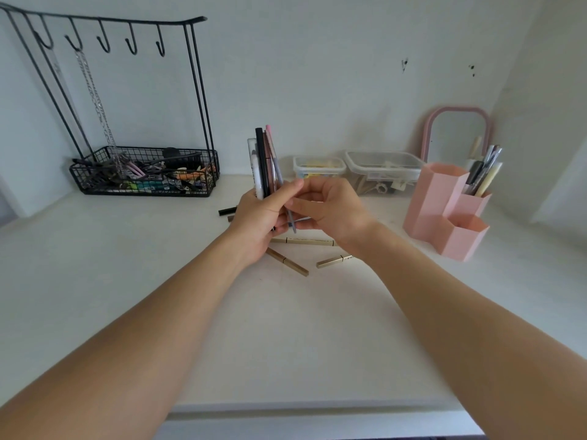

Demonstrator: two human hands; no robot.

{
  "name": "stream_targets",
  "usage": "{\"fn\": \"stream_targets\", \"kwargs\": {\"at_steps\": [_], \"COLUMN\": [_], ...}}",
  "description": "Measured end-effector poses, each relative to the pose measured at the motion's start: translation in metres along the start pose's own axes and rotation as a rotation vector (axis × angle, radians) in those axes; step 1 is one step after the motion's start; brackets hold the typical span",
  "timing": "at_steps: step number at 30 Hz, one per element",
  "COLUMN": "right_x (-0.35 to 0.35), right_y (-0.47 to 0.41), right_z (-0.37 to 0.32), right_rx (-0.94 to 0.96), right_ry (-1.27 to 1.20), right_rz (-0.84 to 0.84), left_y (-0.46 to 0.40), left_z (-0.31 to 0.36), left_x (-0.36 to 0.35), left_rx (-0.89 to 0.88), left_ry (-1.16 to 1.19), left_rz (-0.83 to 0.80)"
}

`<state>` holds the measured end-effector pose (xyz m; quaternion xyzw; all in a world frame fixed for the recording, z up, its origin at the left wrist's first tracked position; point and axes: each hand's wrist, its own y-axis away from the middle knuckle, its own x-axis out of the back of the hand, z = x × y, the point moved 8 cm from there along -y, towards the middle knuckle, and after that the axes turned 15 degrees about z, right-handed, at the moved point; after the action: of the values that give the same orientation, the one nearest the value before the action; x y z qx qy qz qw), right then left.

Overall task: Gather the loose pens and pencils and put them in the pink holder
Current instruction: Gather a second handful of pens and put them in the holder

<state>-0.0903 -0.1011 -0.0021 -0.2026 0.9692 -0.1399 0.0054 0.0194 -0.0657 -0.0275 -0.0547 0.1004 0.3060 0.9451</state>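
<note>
My left hand point(259, 217) grips an upright bundle of pens and pencils point(265, 163) above the white desk. Close beside it on the right, my right hand point(330, 208) has curled fingers that pinch the lower part of a thin grey pen point(289, 214) in the bundle. Three gold pens lie on the desk under my hands: one flat point(305, 241), one slanted point(290, 263), one short point(333, 261). A black pen point(227, 211) lies left of my hand. The pink holder point(444, 211) stands at the right with several pens point(484, 173) in its back compartment.
A black wire basket point(143, 176) with a hook rack stands at the back left. Two clear plastic boxes point(319, 168) point(382, 169) sit against the wall. A pink-framed mirror point(454, 131) leans behind the holder. The desk's front edge point(317, 404) runs below my arms.
</note>
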Motion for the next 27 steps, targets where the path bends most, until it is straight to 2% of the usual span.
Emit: {"fn": "stream_targets", "kwargs": {"at_steps": [4, 9, 12, 15, 17, 20, 27], "right_x": [0.002, 0.008, 0.03, 0.059, 0.063, 0.058, 0.054], "right_y": [-0.005, -0.009, -0.018, -0.031, -0.035, -0.036, -0.035], "right_z": [0.006, 0.008, 0.006, 0.001, 0.005, 0.018, 0.026], "right_rx": [0.014, -0.021, -0.05, 0.12, 0.2, 0.232, 0.218], "right_ry": [0.01, 0.047, 0.086, 0.44, 0.701, 0.898, 1.012], "right_rz": [0.073, 0.071, 0.194, 0.326, 0.28, 0.151, 0.074], "left_y": [-0.003, -0.01, -0.014, -0.02, -0.024, -0.026, -0.02], "left_z": [-0.002, -0.005, -0.003, -0.002, -0.001, 0.001, 0.0], "left_x": [0.002, 0.009, 0.016, 0.023, 0.027, 0.03, 0.025], "left_rx": [-0.011, -0.022, -0.015, -0.015, -0.021, -0.029, -0.013], "left_ry": [-0.031, -0.051, -0.027, 0.01, 0.026, -0.002, 0.002], "left_rz": [0.052, 0.143, 0.199, 0.233, 0.232, 0.221, 0.161]}}
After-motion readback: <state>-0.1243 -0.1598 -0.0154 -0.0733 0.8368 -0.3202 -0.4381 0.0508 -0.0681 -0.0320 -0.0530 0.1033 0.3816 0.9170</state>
